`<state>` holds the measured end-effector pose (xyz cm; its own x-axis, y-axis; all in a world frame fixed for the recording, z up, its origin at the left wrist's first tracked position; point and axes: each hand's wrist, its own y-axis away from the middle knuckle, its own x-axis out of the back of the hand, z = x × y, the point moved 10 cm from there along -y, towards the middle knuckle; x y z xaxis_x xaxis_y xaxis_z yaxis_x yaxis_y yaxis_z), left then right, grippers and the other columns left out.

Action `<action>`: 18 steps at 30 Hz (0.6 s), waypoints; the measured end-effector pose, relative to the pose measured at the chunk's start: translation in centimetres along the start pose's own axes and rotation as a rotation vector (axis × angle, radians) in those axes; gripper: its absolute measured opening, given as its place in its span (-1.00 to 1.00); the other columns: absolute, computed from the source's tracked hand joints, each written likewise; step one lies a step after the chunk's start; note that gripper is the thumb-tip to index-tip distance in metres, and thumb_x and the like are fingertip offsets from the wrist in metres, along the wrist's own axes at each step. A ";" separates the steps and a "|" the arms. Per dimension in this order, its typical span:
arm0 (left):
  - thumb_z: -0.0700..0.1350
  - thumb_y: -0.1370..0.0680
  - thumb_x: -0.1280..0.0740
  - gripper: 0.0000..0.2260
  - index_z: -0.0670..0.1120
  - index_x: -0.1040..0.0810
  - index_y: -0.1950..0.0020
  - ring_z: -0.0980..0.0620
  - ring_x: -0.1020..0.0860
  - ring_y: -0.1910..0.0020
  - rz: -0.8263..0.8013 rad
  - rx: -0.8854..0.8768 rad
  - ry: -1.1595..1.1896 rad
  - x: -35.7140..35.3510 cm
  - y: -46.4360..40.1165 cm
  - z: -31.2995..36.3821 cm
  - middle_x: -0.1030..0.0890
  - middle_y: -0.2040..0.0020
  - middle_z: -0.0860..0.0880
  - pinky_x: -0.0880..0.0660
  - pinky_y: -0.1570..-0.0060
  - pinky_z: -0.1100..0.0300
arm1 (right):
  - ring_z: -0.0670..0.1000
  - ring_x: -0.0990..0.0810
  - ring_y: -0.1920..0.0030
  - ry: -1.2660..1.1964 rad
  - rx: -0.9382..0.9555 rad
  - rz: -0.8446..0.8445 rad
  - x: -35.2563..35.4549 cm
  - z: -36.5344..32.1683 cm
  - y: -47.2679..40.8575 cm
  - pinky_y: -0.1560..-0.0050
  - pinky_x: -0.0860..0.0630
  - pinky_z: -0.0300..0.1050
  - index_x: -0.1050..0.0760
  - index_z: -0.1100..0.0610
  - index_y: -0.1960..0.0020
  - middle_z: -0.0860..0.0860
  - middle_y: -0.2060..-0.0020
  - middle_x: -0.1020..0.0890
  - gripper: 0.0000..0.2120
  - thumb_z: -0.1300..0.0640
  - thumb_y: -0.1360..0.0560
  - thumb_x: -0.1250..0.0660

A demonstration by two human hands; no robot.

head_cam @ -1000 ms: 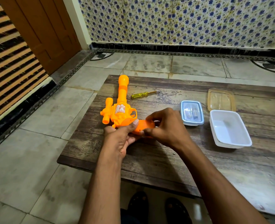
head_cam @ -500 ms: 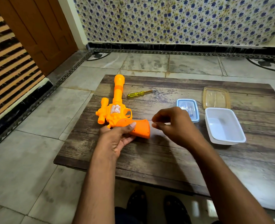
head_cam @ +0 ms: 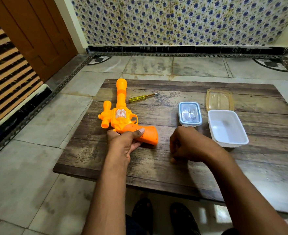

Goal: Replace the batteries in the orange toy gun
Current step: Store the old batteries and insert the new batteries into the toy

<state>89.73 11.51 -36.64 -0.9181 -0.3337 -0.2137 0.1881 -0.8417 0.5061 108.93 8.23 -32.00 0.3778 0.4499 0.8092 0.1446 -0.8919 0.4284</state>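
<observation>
A: How far along is the job judged to be?

B: Early, it is judged; the grip of the orange toy gun (head_cam: 123, 119) is seen whole, no open battery bay is shown, and no loose batteries can be made out on the wooden table (head_cam: 156, 167); whether a cover or screw has been taken off cannot be told.

A: And the hands, taken from the near side?

B: The right hand (head_cam: 187, 146) is seen nearest, lowered to the tabletop with its fingers curled under; something small may be pinched there, but that cannot be told; it is kept apart from the toy, just to the right of the grip's butt. The left hand (head_cam: 124, 143) is clamped on the grip from below, the thumb laid across its top.

A: Where is the toy placed?

B: Flat on the left half of the table; the grip is pointed towards the person and the right hand, the barrel away towards the far edge.

A: What is found further back?

B: A blue-rimmed lidded box (head_cam: 190, 114) and an open white tub (head_cam: 228, 128) on the right, a clear lid (head_cam: 219, 99) behind them; a yellow-handled screwdriver (head_cam: 142, 97) is left untouched beside the barrel; opening, swapping and closing are all taken to remain.
</observation>
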 end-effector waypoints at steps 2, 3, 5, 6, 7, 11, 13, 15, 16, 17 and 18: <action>-0.44 -0.34 -0.53 -0.34 -0.24 -0.39 -0.39 -0.25 -0.62 -0.12 -0.002 0.000 0.002 0.0 -0.1 0.0 -0.60 -0.22 -0.25 -0.63 0.31 -0.02 | 0.00 -0.64 0.16 0.028 -0.016 0.027 -0.1 -0.1 -0.3 0.09 -0.63 -0.06 -0.56 0.05 0.30 -0.02 0.25 -0.65 -0.78 0.17 -0.36 -0.61; -0.44 -0.35 -0.53 -0.35 -0.24 -0.39 -0.39 -0.24 -0.63 -0.10 -0.006 -0.002 0.005 0.0 -0.1 0.0 -0.60 -0.22 -0.26 -0.63 0.30 -0.02 | 0.04 -0.64 0.13 0.038 -0.019 0.043 -0.1 -0.3 -0.4 0.07 -0.63 -0.04 -0.53 0.05 0.30 0.02 0.21 -0.65 -0.76 0.18 -0.37 -0.59; -0.45 -0.36 -0.52 -0.37 -0.24 -0.41 -0.38 -0.20 -0.64 -0.03 -0.026 -0.003 0.021 -0.1 -0.1 0.0 -0.61 -0.20 -0.25 -0.63 0.29 -0.03 | 0.10 -0.64 0.08 0.054 -0.022 0.053 -0.1 -0.5 -0.6 0.09 -0.60 -0.04 -0.49 0.06 0.30 0.05 0.18 -0.62 -0.74 0.19 -0.38 -0.57; -0.46 -0.36 -0.51 -0.39 -0.23 -0.42 -0.37 -0.19 -0.64 -0.01 -0.037 0.003 0.039 -0.1 -0.1 0.0 -0.62 -0.19 -0.25 -0.62 0.27 -0.04 | 0.10 -0.63 0.08 0.066 -0.024 0.055 -0.2 -0.6 -0.6 0.13 -0.55 -0.07 -0.47 0.06 0.29 0.04 0.18 -0.58 -0.74 0.20 -0.40 -0.55; -0.46 -0.37 -0.50 -0.40 -0.22 -0.43 -0.37 -0.19 -0.63 -0.01 -0.045 0.010 0.055 -0.2 -0.2 -0.1 -0.62 -0.18 -0.26 -0.62 0.27 -0.05 | 0.09 -0.60 0.09 0.082 -0.024 0.057 -0.2 -0.6 -0.5 0.15 -0.49 -0.10 -0.44 0.05 0.27 0.02 0.18 -0.54 -0.74 0.21 -0.43 -0.51; -0.46 -0.37 -0.50 -0.39 -0.21 -0.44 -0.37 -0.21 -0.64 0.00 -0.055 0.025 0.075 -0.1 -0.3 -0.2 -0.61 -0.19 -0.27 -0.63 0.27 -0.06 | 0.08 -0.49 0.09 0.180 0.015 0.048 -0.6 -1.3 -0.4 0.22 -0.38 -0.12 -0.34 0.01 0.20 0.06 0.04 -0.50 -0.76 0.21 -0.55 -0.35; -0.46 -0.37 -0.50 -0.38 -0.22 -0.42 -0.38 -0.22 -0.63 -0.01 -0.052 0.031 0.077 -0.1 -0.2 -0.2 -0.61 -0.20 -0.28 -0.63 0.25 -0.08 | 0.09 -0.47 0.09 0.224 0.042 0.019 -1.0 -1.5 -0.4 0.26 -0.35 -0.11 -0.32 0.01 0.19 0.10 0.00 -0.51 -0.77 0.20 -0.58 -0.30; -0.45 -0.37 -0.50 -0.37 -0.23 -0.40 -0.39 -0.22 -0.63 -0.02 -0.054 0.041 0.079 -0.1 -0.2 -0.3 -0.60 -0.20 -0.28 -0.64 0.26 -0.07 | 0.11 -0.50 0.08 0.203 0.073 0.012 -1.0 -1.8 -0.6 0.16 -0.39 -0.10 -0.32 0.00 0.22 0.10 0.05 -0.52 -0.75 0.20 -0.59 -0.28; -0.45 -0.37 -0.50 -0.37 -0.23 -0.39 -0.39 -0.20 -0.63 0.00 -0.055 0.046 0.079 -0.1 -0.3 -0.3 -0.59 -0.21 -0.28 -0.64 0.29 -0.05 | 0.11 -0.53 0.07 0.162 0.091 0.030 -0.6 -2.0 -0.6 0.14 -0.42 -0.08 -0.36 0.00 0.21 0.09 0.09 -0.54 -0.76 0.22 -0.58 -0.28; -0.45 -0.37 -0.51 -0.36 -0.22 -0.38 -0.40 -0.19 -0.63 0.01 -0.052 0.047 0.078 0.0 -0.4 -0.3 -0.59 -0.22 -0.27 -0.65 0.33 -0.02 | 0.11 -0.57 0.07 0.099 0.115 0.072 0.0 -2.2 -0.6 0.14 -0.45 -0.07 -0.41 0.01 0.20 0.08 0.11 -0.58 -0.78 0.24 -0.56 -0.30; -0.45 -0.37 -0.51 -0.35 -0.22 -0.37 -0.41 -0.18 -0.63 0.01 -0.052 0.049 0.078 0.0 -0.4 -0.3 -0.58 -0.23 -0.27 -0.65 0.36 0.00 | 0.10 -0.60 0.07 0.026 0.139 0.133 0.8 -2.4 -0.6 0.14 -0.50 -0.06 -0.46 0.02 0.19 0.06 0.13 -0.62 -0.80 0.27 -0.54 -0.32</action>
<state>89.75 11.74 -37.13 -0.8958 -0.3241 -0.3042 0.1223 -0.8377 0.5322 106.94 9.25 -30.66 0.3784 0.3268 0.8660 0.2202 -0.9405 0.2587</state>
